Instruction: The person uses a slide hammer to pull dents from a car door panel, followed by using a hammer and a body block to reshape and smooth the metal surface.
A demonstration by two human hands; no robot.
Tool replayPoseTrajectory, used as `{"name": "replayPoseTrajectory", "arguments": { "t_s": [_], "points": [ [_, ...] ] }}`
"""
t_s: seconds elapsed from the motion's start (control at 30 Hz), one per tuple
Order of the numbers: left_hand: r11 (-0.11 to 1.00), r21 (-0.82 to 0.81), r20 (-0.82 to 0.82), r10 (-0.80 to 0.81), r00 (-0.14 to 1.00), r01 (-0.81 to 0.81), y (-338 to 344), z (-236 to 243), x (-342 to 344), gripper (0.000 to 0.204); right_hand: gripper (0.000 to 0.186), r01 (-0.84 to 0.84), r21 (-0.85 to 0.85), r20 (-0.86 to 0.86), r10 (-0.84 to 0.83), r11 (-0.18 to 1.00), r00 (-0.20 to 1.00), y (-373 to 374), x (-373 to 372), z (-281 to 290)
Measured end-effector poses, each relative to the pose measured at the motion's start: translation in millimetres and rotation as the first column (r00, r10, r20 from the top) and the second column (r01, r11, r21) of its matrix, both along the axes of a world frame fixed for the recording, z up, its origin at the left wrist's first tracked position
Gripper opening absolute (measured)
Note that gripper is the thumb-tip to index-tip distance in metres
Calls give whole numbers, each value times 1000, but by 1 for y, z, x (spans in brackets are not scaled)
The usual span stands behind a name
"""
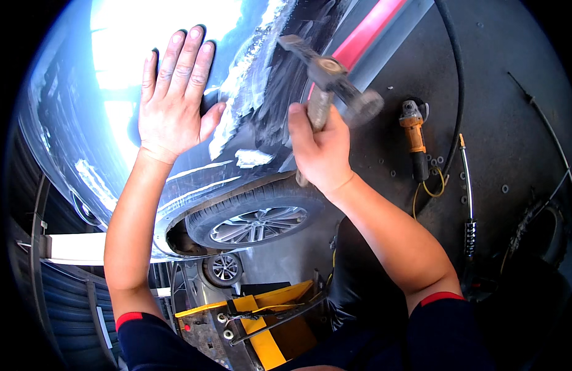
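My left hand point(174, 108) lies flat on the shiny dark car body panel point(122, 74), its fingers stretched out and pointing away from me. Close to its thumb runs a patch of bare, scraped metal point(239, 102) with whitish streaks. To the right, my right hand point(323, 145) is wrapped round the handle of a body hammer point(328, 74). The hammer's head is raised over the panel's edge and slightly smeared by motion; whether it touches the panel I cannot tell. Below both hands sits the car's wheel point(261, 224), under the arch.
On the dark floor at right lie an orange angle grinder point(414, 133), a black hose point(457, 74), a slide-hammer-like metal rod point(467, 185) and several washers. A yellow wheeled machine point(261, 328) stands near my body. Another car point(199, 278) is behind it. A red strip point(366, 34) runs along the sill.
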State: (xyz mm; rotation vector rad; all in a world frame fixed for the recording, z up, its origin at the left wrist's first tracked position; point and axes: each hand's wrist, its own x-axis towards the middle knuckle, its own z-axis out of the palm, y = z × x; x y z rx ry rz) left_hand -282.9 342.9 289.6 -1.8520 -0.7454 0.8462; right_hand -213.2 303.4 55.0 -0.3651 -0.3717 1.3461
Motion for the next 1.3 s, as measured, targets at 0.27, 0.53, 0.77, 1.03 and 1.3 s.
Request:
{"name": "replayPoseTrajectory", "arguments": {
  "t_s": [0.27,0.53,0.77,1.03,1.3],
  "points": [
    [1000,5,27,10,1000,-10,-1,-1,-2,80,14,21,45,73,-25,999,997,1,-6,-4],
    [1000,-2,41,18,999,-18,-3,-1,-1,81,17,-2,33,-63,4,999,998,3,-7,-4],
    [999,3,53,35,998,-36,-3,-2,-1,82,20,52,27,-98,-49,998,994,-3,-1,0],
    [983,-49,-17,178,984,-178,-6,3,35,83,17,81,83,-51,-77,993,996,3,-13,-13],
    [992,-93,75,93,993,-86,-8,6,23,86,17,-45,15,109,43,999,993,-11,-22,-17]
  ]
}}
